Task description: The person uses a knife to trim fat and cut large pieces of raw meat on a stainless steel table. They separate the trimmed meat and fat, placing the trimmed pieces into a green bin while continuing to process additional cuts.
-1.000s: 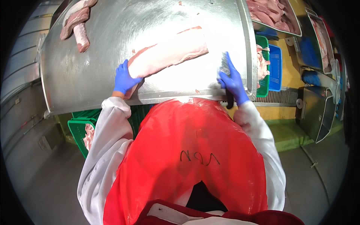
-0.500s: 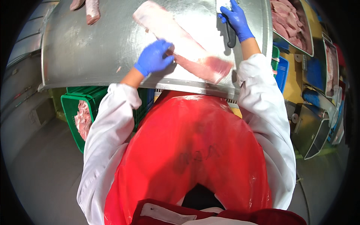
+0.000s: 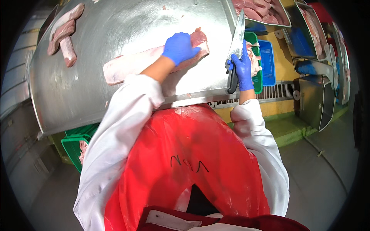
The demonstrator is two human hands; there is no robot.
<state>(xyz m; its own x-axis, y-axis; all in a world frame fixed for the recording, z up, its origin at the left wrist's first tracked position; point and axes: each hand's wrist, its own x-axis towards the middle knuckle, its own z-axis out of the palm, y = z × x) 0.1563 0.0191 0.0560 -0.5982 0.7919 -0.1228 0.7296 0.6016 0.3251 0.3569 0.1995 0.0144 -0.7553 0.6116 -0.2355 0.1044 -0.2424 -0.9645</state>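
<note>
A long pale-pink piece of meat, like a pork loin (image 3: 131,66), lies slantwise on the metal table, its redder end at the far right. My left hand (image 3: 179,48), in a blue glove, is closed over the loin near that redder end. To the right, my blue-gloved right hand (image 3: 243,71) holds a knife (image 3: 236,38) at the top of its black handle. The wide blade points away from me, beside the table's right edge and apart from the meat. My left palm and the underside of the loin are hidden.
More long meat pieces (image 3: 63,32) lie at the left of the metal table (image 3: 100,42). Right of it stand a green crate (image 3: 259,82) with trimmings, a blue crate (image 3: 268,65) and a tray of meat (image 3: 262,11). Another green crate (image 3: 73,148) sits below the table's left.
The loin has been turned, its redder end swinging from near right to far right. My left hand has shifted onto that end. The knife blade now shows in full, and the view has moved.
</note>
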